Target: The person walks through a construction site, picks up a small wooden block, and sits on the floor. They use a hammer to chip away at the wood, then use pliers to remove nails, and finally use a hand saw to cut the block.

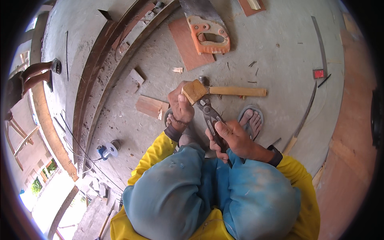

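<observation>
A person squats on a concrete floor [158, 52], seen from above, with blue trousers [164, 180] filling the lower centre of the frame. At the centre, the left hand [182, 105] is closed around a small wooden block [195, 91], its thumb along the near side and one broad, yellowish-brown face turned up. The right hand [237, 138], just below and to the right of centre, is wrapped around the handles of dark pincers [211, 115]; their head lies at the lower edge of the block, though whether the jaws bite on anything cannot be told. Beyond the block, a hammer [238, 91] lies on the floor, its head partly hidden behind the block and its pale wooden handle pointing right. At upper centre, a handsaw [205, 27] with a worn orange grip overlaps a reddish-brown plywood sheet [183, 44]. A smaller plywood piece [149, 106] lies left of the left hand. Loose nails [252, 63] are scattered right of upper centre. At lower left, a blue angle grinder [107, 151] rests on the floor. A sandalled right foot [251, 120] stands beside the right hand.
</observation>
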Demonstrator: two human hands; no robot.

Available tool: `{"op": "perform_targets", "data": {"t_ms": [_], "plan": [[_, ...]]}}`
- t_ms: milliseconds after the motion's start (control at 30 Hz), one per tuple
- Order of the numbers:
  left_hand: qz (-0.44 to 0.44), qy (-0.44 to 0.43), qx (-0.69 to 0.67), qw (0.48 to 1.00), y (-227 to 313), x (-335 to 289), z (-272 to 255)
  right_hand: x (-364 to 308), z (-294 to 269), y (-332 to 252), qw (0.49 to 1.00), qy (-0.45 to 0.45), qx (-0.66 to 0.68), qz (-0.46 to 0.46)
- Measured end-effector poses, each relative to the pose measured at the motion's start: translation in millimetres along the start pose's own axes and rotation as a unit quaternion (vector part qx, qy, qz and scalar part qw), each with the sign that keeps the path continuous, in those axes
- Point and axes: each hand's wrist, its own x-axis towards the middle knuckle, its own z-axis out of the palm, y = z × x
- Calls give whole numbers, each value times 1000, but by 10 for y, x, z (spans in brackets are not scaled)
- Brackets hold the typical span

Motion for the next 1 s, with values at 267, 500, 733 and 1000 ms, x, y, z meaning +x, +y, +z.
{"op": "perform_targets", "data": {"t_ms": [267,500,733,1000], "plan": [[-203,-2,-380,902,139,-220,299,50,46,44,995,5,-51,-85],[-215,79,-199,953,-81,-138,260,20,-39,-136,994,-11,-91,-52],[-109,-8,-96,989,-385,-227,-83,19,-33,-210,998,-17,-21,57],[-149,66,28,986,-485,-331,47,68,35,-87,999,-31,19,-8]]}}
